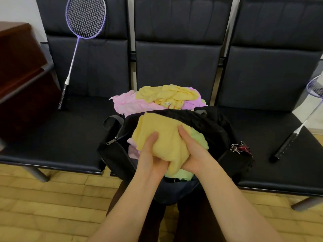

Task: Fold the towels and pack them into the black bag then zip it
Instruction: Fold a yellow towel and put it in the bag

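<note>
Presently both hands, left hand [150, 154] and right hand [194, 151], grip the yellow towel [157, 131], fingers curled round it. It sits directly over the black bag [209, 124], whose mouth is open below.

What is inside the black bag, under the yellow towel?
Under the yellow towel, which both hands press down, a green towel and a pink towel show at its edges inside the black bag. Anything deeper is covered.
</note>
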Action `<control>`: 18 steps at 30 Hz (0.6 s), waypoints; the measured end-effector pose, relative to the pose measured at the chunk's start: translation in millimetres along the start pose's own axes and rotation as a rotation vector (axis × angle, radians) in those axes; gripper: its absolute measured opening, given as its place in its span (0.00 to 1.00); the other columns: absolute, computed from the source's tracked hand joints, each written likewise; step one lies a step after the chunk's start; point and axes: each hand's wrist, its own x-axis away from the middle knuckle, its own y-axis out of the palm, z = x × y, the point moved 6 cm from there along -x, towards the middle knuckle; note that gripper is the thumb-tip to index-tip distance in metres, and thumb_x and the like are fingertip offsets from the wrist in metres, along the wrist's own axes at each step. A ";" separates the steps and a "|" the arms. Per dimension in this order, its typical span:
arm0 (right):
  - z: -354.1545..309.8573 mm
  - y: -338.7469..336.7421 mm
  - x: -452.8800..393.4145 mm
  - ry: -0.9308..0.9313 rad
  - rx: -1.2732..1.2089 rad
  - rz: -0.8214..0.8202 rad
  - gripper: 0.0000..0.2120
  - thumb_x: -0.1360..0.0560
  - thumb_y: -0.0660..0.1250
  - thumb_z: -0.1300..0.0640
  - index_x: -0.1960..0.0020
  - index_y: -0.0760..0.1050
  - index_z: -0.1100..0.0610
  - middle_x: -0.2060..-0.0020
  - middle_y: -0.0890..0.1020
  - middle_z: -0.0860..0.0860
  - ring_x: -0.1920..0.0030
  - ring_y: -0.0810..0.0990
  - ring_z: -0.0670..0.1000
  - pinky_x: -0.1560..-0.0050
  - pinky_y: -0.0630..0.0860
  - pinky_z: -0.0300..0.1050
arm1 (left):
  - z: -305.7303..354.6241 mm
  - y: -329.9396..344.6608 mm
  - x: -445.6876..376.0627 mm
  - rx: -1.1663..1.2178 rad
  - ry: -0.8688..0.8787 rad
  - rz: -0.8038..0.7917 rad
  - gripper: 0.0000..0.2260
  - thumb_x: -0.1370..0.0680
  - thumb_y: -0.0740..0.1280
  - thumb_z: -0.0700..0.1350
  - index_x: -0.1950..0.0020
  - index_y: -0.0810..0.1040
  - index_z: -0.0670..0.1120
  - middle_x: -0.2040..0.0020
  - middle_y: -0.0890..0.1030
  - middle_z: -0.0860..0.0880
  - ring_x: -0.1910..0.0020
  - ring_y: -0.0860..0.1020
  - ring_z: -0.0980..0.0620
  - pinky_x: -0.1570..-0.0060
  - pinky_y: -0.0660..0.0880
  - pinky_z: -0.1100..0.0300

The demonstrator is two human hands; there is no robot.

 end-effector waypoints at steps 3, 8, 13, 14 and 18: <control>-3.3 -4.4 -8.0 -0.131 0.005 0.004 0.13 0.27 0.72 0.53 0.47 0.80 0.60 0.55 0.86 0.57 0.54 0.86 0.55 0.53 0.81 0.53 | -8.1 -8.4 7.2 -0.020 -0.052 -0.048 0.20 0.23 0.66 0.43 0.32 0.71 0.42 0.38 0.79 0.38 0.40 0.77 0.36 0.37 0.70 0.38; 12.5 -17.6 -27.8 -0.212 0.072 0.016 0.20 0.31 0.72 0.64 0.39 0.77 0.60 0.49 0.85 0.59 0.49 0.84 0.59 0.49 0.81 0.57 | 8.9 -49.1 10.0 -0.348 -0.061 -0.042 0.22 0.29 0.69 0.42 0.35 0.74 0.47 0.42 0.82 0.44 0.41 0.79 0.41 0.40 0.74 0.41; -13.2 -34.3 -45.1 -0.263 0.138 0.110 0.18 0.29 0.73 0.65 0.40 0.77 0.60 0.50 0.85 0.59 0.49 0.84 0.60 0.49 0.81 0.58 | 39.4 -39.8 -22.0 -0.691 -0.024 -0.019 0.28 0.32 0.73 0.50 0.33 0.72 0.47 0.42 0.82 0.45 0.44 0.81 0.46 0.48 0.78 0.49; -27.6 -37.4 -51.1 -0.279 0.145 0.122 0.19 0.30 0.73 0.64 0.40 0.78 0.60 0.48 0.84 0.60 0.47 0.83 0.61 0.46 0.79 0.61 | 39.5 -27.2 -38.3 -0.777 -0.013 0.000 0.29 0.33 0.76 0.51 0.34 0.73 0.46 0.42 0.82 0.44 0.44 0.81 0.44 0.46 0.78 0.47; -98.2 -53.4 -78.0 -0.432 0.147 0.230 0.13 0.27 0.71 0.64 0.43 0.79 0.59 0.49 0.84 0.60 0.48 0.83 0.61 0.48 0.80 0.58 | 31.3 32.4 -112.9 -1.000 0.099 0.006 0.33 0.40 0.77 0.60 0.40 0.77 0.48 0.45 0.82 0.46 0.46 0.81 0.45 0.43 0.77 0.44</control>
